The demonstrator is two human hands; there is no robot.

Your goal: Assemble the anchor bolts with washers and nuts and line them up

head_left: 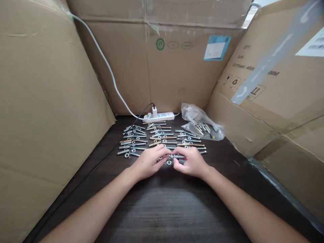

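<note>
Close to the front of the rows of metal parts, my two hands meet over a small bolt [179,156] with a nut [172,156] at its left end. My right hand [191,162] is closed, thumb and fingers pinching the bolt's shank. From the other side, my left hand [149,161] pinches at the nut end; its fingertips hide part of what they grip. Just below the fingers, a loose washer [169,162] lies on the dark table. Other small parts show partly behind my left fingers.
Bolts, sleeves and washers lie in rows, including a left group [134,142]. A clear plastic bag [194,113] holding more bolts sits at back right. Behind stands a white power strip [165,116] with a black cable [111,152]. Cardboard boxes [121,50] wall in three sides.
</note>
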